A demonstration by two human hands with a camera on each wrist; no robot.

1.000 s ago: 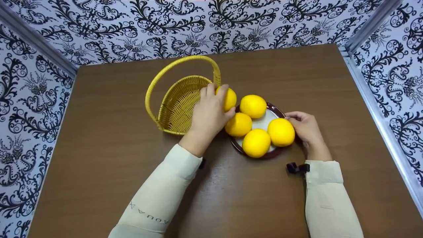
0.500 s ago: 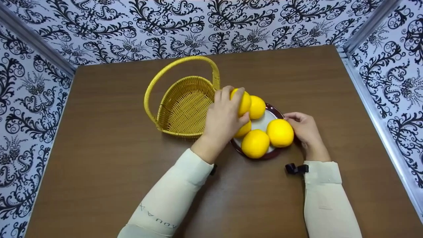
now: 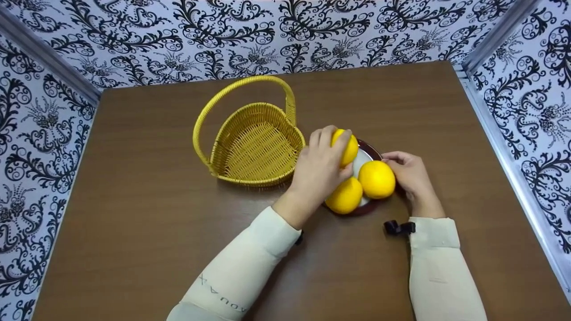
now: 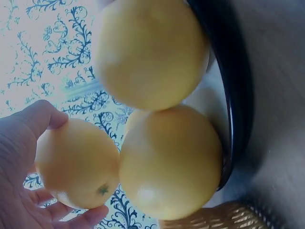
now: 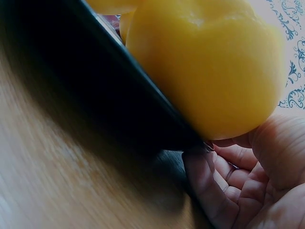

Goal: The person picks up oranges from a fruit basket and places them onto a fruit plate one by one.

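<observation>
In the head view my left hand (image 3: 319, 168) holds an orange (image 3: 347, 146) over the left part of a plate (image 3: 371, 150) with a white middle and dark red-brown rim. The left wrist view shows thumb and fingers around this orange (image 4: 78, 164), its green stem mark showing, right beside another orange (image 4: 171, 164) on the plate. Two more oranges stand out there, one at the front (image 3: 344, 197) and one at the right (image 3: 377, 179). My left hand hides the rest. At the plate's right edge my right hand (image 3: 411, 178) pinches the rim, below an orange (image 5: 209, 71).
A yellow wicker basket (image 3: 261, 154) with a tall arched handle stands just left of the plate, nothing inside it. Both rest on a brown wooden table (image 3: 156, 214). Patterned panels (image 3: 258, 40) close off the back and sides.
My left hand has carried its orange rightward from the basket's edge to over the plate, covering the oranges on the plate's left side. The right hand has stayed at the rim.
</observation>
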